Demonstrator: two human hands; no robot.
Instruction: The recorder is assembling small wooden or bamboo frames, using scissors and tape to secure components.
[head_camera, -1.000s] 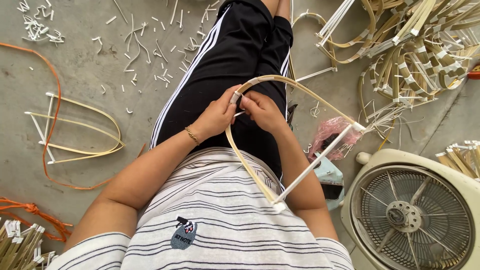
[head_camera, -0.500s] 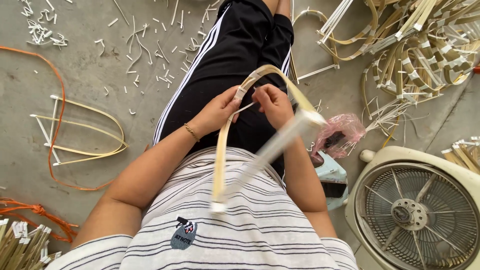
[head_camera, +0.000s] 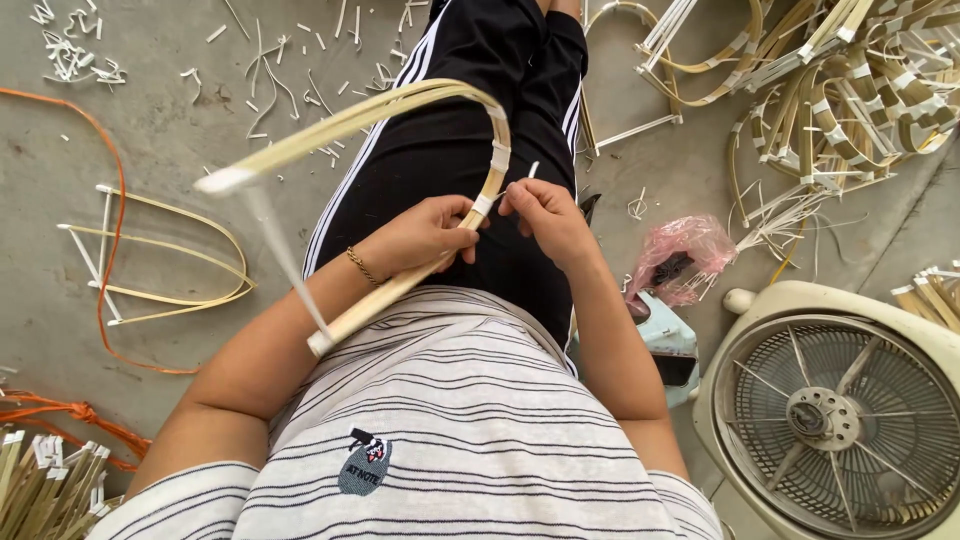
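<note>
The left hand is closed around a bent bamboo strip, thumb and fingers gripping it just below a white tape wrap. The right hand sits right beside it, fingertips pinched on a thin white tape end that runs from that wrap. Both hands are held over the lap, above black trousers with white side stripes.

The strip forms a long, narrow arch. Its curved top lies just above the hands and points away from the person; one leg runs down past the left hand toward the striped shirt, ending in a white-taped tip, and the other leg sweeps out to the left, ending in a blurred pale tip. A thin white stick, also blurred, spans between the two tips.

A pink plastic bag lies on the concrete floor to the right of the thigh, with something dark inside that I cannot make out. Just below it is a pale blue object, partly hidden by the right forearm.

At lower right stands a cream floor fan, grille up. A pile of finished bamboo arches fills the upper right. On the left lie one flat arch frame, an orange cord and scattered white offcuts; a bundle of taped sticks is at the lower left corner
</note>
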